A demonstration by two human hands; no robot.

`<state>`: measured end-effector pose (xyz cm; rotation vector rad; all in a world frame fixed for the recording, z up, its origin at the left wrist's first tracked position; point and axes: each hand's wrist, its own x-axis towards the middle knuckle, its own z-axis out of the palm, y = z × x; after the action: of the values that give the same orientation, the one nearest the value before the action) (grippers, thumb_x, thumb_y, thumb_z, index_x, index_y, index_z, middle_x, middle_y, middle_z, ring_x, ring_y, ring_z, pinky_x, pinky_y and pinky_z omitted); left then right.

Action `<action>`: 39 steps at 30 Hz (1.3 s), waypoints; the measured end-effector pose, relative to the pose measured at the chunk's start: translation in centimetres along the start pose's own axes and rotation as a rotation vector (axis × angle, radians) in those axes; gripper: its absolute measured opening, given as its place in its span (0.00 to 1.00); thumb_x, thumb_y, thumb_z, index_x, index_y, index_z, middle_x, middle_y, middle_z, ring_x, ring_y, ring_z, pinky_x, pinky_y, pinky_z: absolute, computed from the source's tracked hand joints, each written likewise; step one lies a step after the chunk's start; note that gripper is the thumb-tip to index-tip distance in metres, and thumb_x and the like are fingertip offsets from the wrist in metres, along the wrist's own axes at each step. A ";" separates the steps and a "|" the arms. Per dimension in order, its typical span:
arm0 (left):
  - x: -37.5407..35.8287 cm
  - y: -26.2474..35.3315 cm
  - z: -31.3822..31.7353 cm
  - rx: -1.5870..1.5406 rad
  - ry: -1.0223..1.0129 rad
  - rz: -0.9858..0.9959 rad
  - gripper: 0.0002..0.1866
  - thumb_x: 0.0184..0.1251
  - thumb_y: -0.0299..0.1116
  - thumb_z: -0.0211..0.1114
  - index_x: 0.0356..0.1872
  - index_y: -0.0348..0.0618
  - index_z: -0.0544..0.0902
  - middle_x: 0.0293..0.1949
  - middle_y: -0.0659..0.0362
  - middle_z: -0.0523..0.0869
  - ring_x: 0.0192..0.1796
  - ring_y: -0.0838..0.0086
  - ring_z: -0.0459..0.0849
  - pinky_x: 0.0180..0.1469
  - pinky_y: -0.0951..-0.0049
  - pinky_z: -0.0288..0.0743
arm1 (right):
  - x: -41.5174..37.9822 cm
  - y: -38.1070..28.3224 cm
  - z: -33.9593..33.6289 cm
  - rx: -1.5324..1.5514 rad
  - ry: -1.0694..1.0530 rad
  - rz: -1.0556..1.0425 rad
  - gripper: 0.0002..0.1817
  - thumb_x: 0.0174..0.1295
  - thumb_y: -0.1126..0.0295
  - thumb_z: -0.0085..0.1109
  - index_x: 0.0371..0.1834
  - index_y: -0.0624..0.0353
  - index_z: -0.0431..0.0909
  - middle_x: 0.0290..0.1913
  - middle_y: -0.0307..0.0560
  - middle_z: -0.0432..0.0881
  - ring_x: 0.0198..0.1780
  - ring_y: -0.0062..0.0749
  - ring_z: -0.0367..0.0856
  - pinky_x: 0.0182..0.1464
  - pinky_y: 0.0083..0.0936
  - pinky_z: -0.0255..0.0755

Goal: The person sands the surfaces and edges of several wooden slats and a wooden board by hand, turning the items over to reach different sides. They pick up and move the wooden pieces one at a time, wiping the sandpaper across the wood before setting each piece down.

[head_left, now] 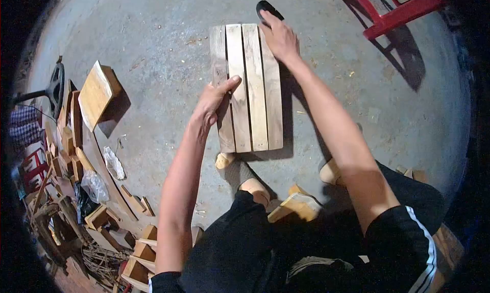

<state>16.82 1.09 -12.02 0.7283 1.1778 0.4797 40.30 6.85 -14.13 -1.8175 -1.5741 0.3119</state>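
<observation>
A panel of light wooden slats [250, 89], with narrow dark gaps between them, lies over the concrete floor in front of me. My left hand [214, 100] grips its left long edge, with the thumb on the top face and the fingers hidden below. At the far right corner is my right hand [279, 39], its fingers reaching past the panel's end. They are on a small black rounded object [270, 8], which they seem to hold. What that object is, I cannot make out.
A red frame [403, 17] stands at the upper right. A tilted wooden board [97, 96] is to the left, above a pile of wood offcuts [66, 157], plastic bags [94, 186] and sticks [99, 262]. Between my feet is a wood block [296, 206].
</observation>
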 end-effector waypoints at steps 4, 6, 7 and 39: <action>-0.4 0.3 0.2 -0.116 -0.014 -0.034 0.23 0.67 0.37 0.72 0.57 0.34 0.80 0.47 0.53 0.88 0.46 0.67 0.88 0.49 0.64 0.85 | -1.1 -2.5 -0.9 -0.100 0.021 0.048 0.22 0.70 0.63 0.54 0.66 0.51 0.77 0.66 0.49 0.79 0.62 0.60 0.79 0.61 0.47 0.76; 0.0 0.1 0.2 -0.226 -0.005 -0.037 0.19 0.67 0.33 0.72 0.55 0.35 0.81 0.47 0.54 0.88 0.44 0.68 0.88 0.49 0.64 0.85 | -4.5 -1.7 -0.3 -0.323 0.091 -0.182 0.23 0.69 0.62 0.58 0.67 0.47 0.78 0.67 0.46 0.79 0.66 0.52 0.78 0.58 0.49 0.74; 0.2 0.1 0.0 -0.235 -0.006 -0.036 0.19 0.67 0.33 0.72 0.55 0.35 0.81 0.47 0.54 0.88 0.44 0.68 0.88 0.49 0.64 0.85 | -6.4 -2.0 -0.6 -0.478 0.045 -0.274 0.24 0.67 0.64 0.59 0.68 0.46 0.77 0.68 0.45 0.79 0.67 0.52 0.77 0.59 0.50 0.72; -1.0 -3.1 3.2 -0.377 0.038 0.056 0.20 0.66 0.34 0.72 0.54 0.35 0.80 0.47 0.55 0.88 0.46 0.70 0.87 0.53 0.65 0.81 | 1.4 -3.8 3.6 -0.439 -0.174 -0.294 0.13 0.62 0.69 0.51 0.42 0.60 0.83 0.49 0.51 0.85 0.54 0.46 0.82 0.60 0.45 0.73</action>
<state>19.43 -2.57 -12.96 0.4282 1.0638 0.7416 35.50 9.46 -13.96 -1.8736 -2.1328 -0.0189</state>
